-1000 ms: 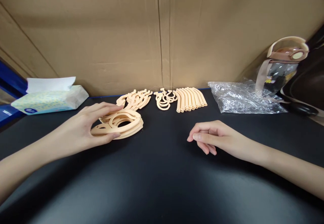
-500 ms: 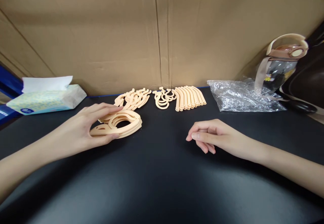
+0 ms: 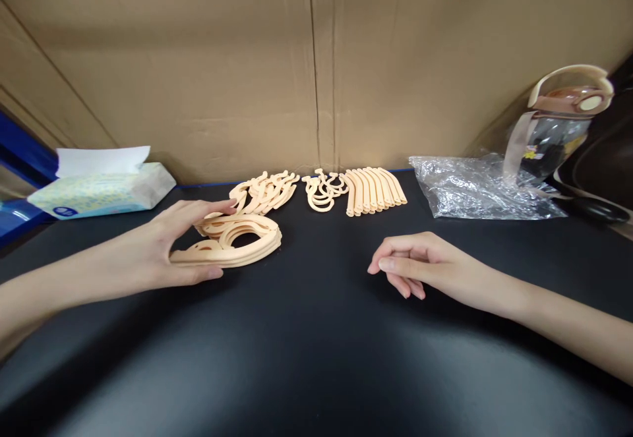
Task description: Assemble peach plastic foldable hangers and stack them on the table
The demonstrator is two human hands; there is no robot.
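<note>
At the left, my left hand [image 3: 165,249] is spread around a stack of beige plastic folding hangers [image 3: 254,252] lying flat on the black table. Its thumb lies along the near side and its index finger over the far side, with the fingers wide apart. My right hand [image 3: 413,264] hovers above the table at the right, fingers loosely curled, thumb against the index finger, nothing visible in it. Behind the stack lies a pile of curved beige hanger pieces [image 3: 270,193]. Small beige hooks [image 3: 321,193] sit beside it, then a row of slim beige hanger arms [image 3: 376,190].
A tissue pack [image 3: 106,190] lies at the back left. At the back right are a crumpled clear plastic bag [image 3: 475,190] and a drinking bottle [image 3: 556,137] with a handle. A cardboard wall [image 3: 222,74] closes off the back of the table [image 3: 316,345].
My left hand has drawn back slightly to the left, its thumb sliding along the stack's near side. The stack stays put. My right hand keeps its pose, and the view has shifted slightly.
</note>
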